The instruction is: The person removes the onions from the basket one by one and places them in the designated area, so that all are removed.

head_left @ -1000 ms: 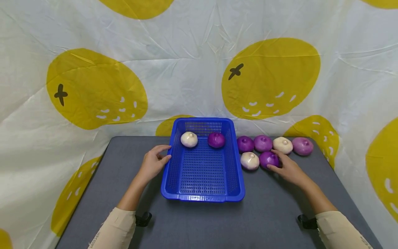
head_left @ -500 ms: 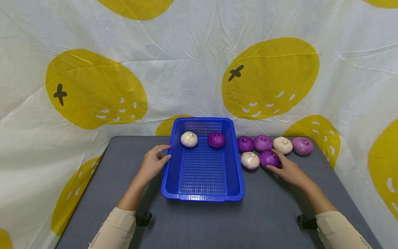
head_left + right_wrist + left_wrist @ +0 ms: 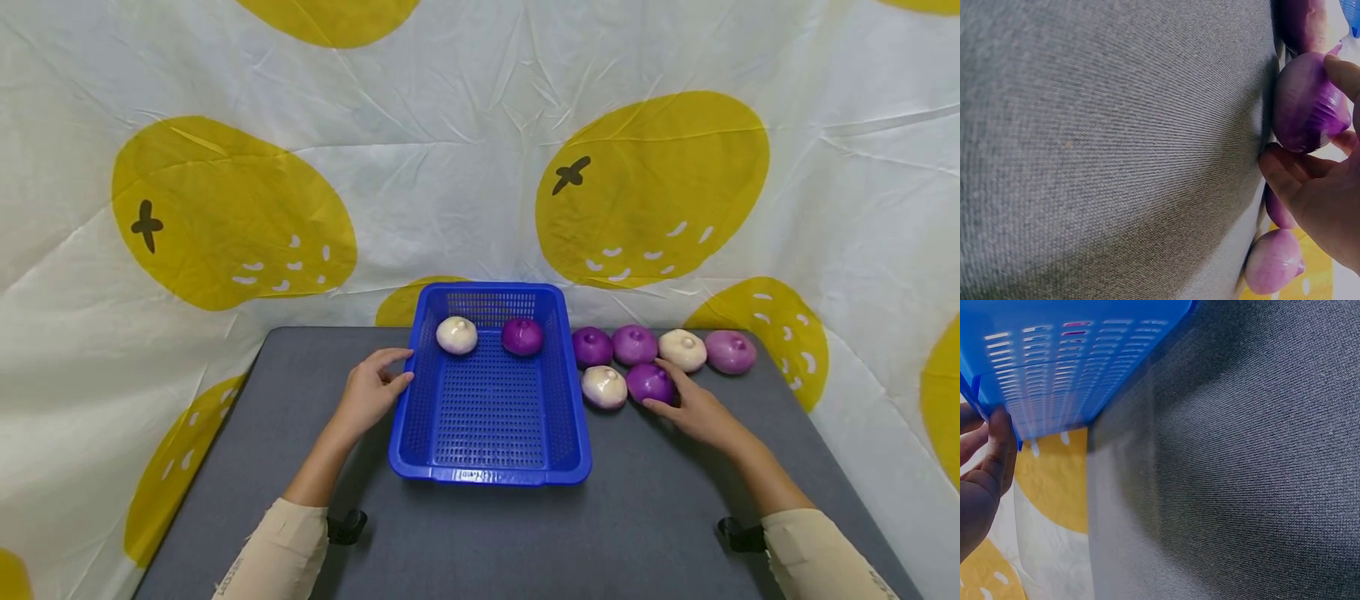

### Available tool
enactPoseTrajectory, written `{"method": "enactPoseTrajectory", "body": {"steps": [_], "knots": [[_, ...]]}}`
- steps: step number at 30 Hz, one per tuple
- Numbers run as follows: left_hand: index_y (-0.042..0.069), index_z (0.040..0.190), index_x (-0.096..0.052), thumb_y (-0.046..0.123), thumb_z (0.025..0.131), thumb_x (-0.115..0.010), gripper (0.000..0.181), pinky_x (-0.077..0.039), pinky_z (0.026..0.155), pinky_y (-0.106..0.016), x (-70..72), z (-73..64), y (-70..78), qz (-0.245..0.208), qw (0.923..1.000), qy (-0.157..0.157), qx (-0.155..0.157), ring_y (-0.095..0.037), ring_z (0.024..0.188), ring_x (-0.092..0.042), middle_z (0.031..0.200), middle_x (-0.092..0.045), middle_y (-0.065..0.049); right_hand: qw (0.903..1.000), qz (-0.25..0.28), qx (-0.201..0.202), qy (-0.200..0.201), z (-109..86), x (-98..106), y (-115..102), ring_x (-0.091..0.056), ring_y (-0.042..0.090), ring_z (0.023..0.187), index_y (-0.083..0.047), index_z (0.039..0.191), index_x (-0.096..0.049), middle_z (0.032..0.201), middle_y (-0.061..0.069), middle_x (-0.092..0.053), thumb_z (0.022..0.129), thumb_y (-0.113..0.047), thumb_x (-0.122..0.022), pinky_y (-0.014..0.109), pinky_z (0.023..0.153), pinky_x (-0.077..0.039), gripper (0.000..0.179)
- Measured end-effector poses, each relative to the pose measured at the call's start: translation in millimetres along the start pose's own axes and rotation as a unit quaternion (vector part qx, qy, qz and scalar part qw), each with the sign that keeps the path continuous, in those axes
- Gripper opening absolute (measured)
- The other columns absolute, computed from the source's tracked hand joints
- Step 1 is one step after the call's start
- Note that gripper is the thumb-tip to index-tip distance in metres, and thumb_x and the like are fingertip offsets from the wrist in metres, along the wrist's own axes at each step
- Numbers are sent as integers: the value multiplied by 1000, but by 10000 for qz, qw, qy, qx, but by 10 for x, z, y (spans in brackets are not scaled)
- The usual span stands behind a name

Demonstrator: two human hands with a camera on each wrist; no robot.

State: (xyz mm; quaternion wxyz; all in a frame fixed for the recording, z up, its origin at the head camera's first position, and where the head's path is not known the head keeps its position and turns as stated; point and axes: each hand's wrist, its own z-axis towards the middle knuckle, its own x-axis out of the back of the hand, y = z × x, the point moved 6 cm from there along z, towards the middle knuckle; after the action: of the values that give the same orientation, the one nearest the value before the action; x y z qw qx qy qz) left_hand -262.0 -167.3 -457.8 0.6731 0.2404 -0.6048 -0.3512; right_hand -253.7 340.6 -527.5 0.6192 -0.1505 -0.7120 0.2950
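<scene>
My left hand [image 3: 369, 392] holds the left rim of a blue perforated plastic basket [image 3: 489, 477]. In the left wrist view, fingers [image 3: 999, 428] lie against the rim beside the slotted outer wall. My right hand [image 3: 699, 408] grips a purple onion [image 3: 649, 384] on the table, fingers and thumb on either side of it. The right wrist view shows the same onion [image 3: 1307, 103] between thumb and fingers, its underside at the cloth. Inside the basket, at the far end, sit a white onion [image 3: 457, 335] and a purple onion [image 3: 522, 337], apart from each other.
Left of the gripped onion lies a white onion [image 3: 603, 388]. Behind are a dark purple onion [image 3: 592, 347], a lighter purple one [image 3: 634, 345], a white one [image 3: 682, 350] and a pinkish-purple one [image 3: 730, 352]. A patterned cloth [image 3: 450, 208] hangs behind the grey table [image 3: 495, 542].
</scene>
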Motion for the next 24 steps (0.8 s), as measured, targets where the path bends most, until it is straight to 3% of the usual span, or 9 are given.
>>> {"method": "enactPoseTrajectory", "body": {"steps": [7,15,24], "knots": [[5,130,-71,9,94,-76,37,-50,61,-24,-4,12,5,-60,10000,31,-34,-15,68,-60,134,-67,-16,9997,160,112,141,-19,99,-57,-47,60,130,6,157,-28,152,41,-38,99,-31,-70,71,105,-38,80],[5,131,-70,9,94,-75,37,-50,61,-24,-3,9,-2,-90,10000,-3,-8,-15,69,-61,134,-67,-16,9997,54,86,237,11,382,-286,-52,60,126,5,156,-30,149,39,-43,99,-30,-71,69,100,-45,79],[4,130,-71,8,94,-75,37,-51,62,-24,3,3,-1,-123,9999,13,21,-16,69,-62,134,-67,-16,9987,325,355,160,265,503,-687,-49,57,133,4,158,-27,154,35,-40,100,-36,-68,68,105,-42,81]]}}
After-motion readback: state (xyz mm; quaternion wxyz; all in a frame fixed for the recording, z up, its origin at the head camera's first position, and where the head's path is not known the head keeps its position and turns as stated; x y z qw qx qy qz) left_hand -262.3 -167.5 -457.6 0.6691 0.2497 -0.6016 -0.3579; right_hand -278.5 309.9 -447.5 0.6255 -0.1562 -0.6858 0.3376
